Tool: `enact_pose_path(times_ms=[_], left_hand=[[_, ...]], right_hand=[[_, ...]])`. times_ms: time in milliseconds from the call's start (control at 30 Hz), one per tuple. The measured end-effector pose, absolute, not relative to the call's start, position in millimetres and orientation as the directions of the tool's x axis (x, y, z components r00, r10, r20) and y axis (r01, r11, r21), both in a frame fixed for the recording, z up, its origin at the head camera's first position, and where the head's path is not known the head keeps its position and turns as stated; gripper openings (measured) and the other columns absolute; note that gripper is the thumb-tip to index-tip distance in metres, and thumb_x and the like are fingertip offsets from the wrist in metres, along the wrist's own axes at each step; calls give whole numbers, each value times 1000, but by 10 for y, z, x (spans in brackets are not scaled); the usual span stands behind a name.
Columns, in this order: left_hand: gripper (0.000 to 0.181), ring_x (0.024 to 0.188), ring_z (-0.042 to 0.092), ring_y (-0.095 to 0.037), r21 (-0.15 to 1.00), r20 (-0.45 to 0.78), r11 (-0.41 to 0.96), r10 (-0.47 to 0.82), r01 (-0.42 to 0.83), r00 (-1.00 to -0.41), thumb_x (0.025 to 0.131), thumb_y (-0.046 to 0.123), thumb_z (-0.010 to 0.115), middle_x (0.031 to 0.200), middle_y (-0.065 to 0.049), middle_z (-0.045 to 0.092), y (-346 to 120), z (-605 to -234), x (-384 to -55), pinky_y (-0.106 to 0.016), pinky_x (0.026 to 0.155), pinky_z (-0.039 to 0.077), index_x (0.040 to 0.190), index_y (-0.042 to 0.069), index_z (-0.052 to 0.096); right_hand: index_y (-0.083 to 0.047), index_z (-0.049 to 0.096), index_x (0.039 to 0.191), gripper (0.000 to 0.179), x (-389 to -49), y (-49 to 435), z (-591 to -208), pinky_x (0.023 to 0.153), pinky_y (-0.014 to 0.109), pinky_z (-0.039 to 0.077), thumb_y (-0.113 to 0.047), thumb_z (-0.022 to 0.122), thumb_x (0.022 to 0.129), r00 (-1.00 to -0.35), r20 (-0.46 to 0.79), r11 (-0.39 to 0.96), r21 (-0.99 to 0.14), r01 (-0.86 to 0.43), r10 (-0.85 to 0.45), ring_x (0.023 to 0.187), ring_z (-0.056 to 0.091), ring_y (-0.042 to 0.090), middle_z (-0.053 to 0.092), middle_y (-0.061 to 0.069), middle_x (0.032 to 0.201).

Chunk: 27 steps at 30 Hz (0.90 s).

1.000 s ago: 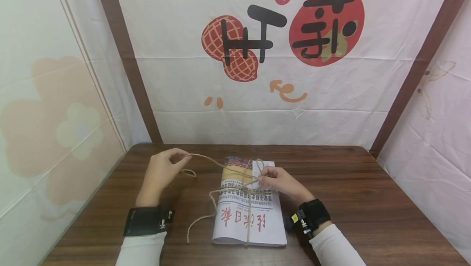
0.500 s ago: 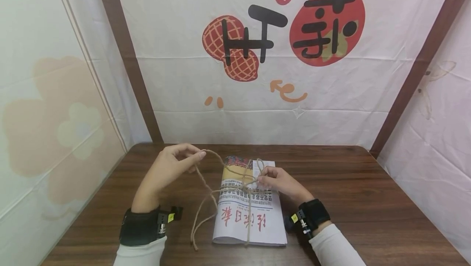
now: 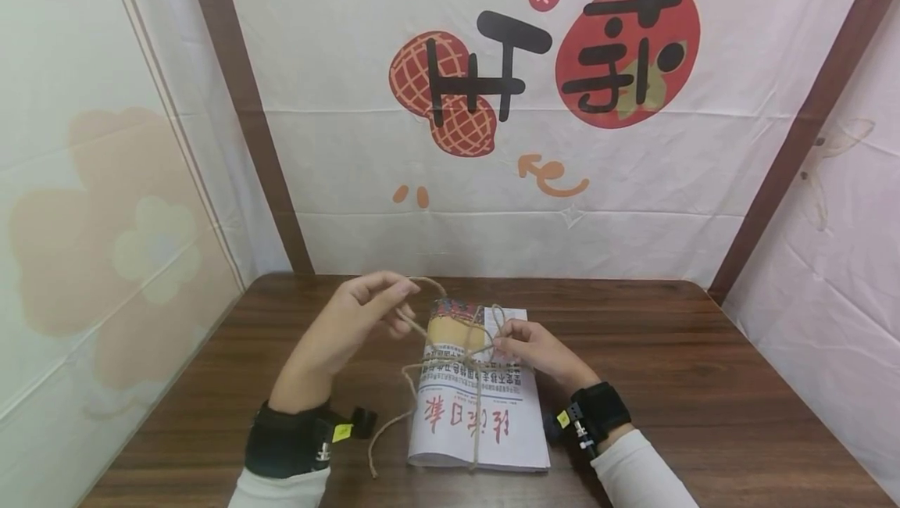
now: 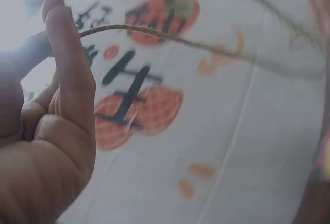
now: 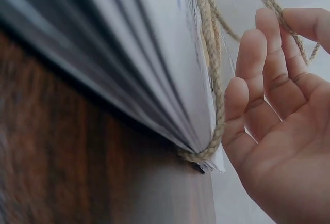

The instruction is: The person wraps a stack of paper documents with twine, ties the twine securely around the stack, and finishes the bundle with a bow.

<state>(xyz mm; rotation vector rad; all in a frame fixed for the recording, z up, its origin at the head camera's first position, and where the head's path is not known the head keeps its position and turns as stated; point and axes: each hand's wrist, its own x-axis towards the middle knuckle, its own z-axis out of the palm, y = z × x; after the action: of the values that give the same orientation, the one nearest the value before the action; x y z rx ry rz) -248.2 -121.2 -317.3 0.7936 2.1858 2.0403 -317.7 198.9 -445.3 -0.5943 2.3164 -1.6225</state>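
A folded newspaper bundle (image 3: 450, 445) lies on the table, with twine (image 3: 477, 422) crossing over it lengthwise and crosswise. Above its far left corner, my left hand (image 3: 362, 316) pinches a length of the twine between thumb and fingers; in the left wrist view two strands of twine (image 4: 134, 28) run from that hand to the right. At the bundle's right side, my right hand (image 3: 537, 348) pinches a loop of twine near the crossing. Thumb and index meet on that twine in the right wrist view, while the other fingers (image 5: 251, 53) stay loosely bent beside the newspaper edge.
A loose twine end (image 3: 383, 438) trails on the dark wooden table (image 3: 668, 383) to the left of the bundle. A printed white cloth (image 3: 337, 156) hangs behind the table, with more cloth at both sides. Each wrist wears a black camera strap (image 3: 288, 441).
My left hand has moved right, toward the bundle, bringing its twine length along; the strand between the hands has gone from stretched out to curved. My right hand stays in place, pinching the loop.
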Motion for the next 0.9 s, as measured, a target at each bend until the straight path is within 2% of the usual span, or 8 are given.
enact_pose_path(times_ms=[67,133,200,300,400,533,767,900], left_hand=[[25,76,69,-20,947,295,-35,479,318,-827,103,18,58,90,-15,69,-1141,-3221,-2522,-39,74,59,116,-2,65],[28,79,70,-23,961,204,50,536,272,-819,102,22,61,92,-15,71,-1115,-3289,-2558,-41,75,59,117,0,67],[33,76,69,-25,933,90,244,554,264,-828,99,29,64,90,-13,72,-1137,-3361,-2578,-42,73,58,118,2,69],[41,73,67,-21,766,-66,577,511,285,-857,95,42,68,79,-5,71,-1221,-3453,-2582,-38,70,55,113,6,73],[44,66,62,-16,615,-120,733,452,292,-884,94,50,64,68,-1,67,-1288,-3508,-2598,-37,67,51,95,8,77],[49,61,60,-16,586,-138,772,396,248,-908,98,52,57,63,-2,64,-1332,-3581,-2648,-35,64,48,75,12,74],[23,62,61,-16,651,-93,727,360,217,-928,93,29,69,68,-2,67,-1343,-3697,-2737,-32,60,49,93,7,78],[18,63,62,-16,684,-122,706,357,182,-926,88,24,77,71,-2,68,-1324,-3666,-2712,-32,59,51,97,9,77]], right_hand=[[-6,64,103,22,-3181,1995,-4456,66,30,42,-27,66,98,-889,27,295,-938,-181,-458,76,52,19,57,3,83],[-6,64,103,22,-3186,1997,-4459,65,30,43,-27,65,98,-889,28,292,-940,-179,-456,75,53,19,58,4,83],[-6,63,103,22,-3182,1990,-4455,66,30,44,-27,66,98,-887,27,285,-942,-177,-461,76,54,19,60,5,84],[-4,63,102,23,-3177,1980,-4449,66,29,45,-27,66,98,-881,29,273,-946,-177,-472,76,56,20,62,7,85],[-4,63,102,22,-3174,1978,-4441,65,29,44,-26,66,98,-883,27,274,-946,-174,-469,75,55,20,62,8,85],[-5,63,102,22,-3177,1974,-4441,64,28,43,-26,66,98,-887,19,282,-945,-167,-462,74,54,19,62,8,84],[-6,63,102,24,-3184,1977,-4446,62,27,42,-29,67,97,-889,-3,295,-944,-149,-457,73,53,19,61,6,81],[-8,62,101,25,-3190,1981,-4450,63,28,41,-32,67,97,-891,-9,301,-943,-144,-455,73,53,19,60,5,80]])
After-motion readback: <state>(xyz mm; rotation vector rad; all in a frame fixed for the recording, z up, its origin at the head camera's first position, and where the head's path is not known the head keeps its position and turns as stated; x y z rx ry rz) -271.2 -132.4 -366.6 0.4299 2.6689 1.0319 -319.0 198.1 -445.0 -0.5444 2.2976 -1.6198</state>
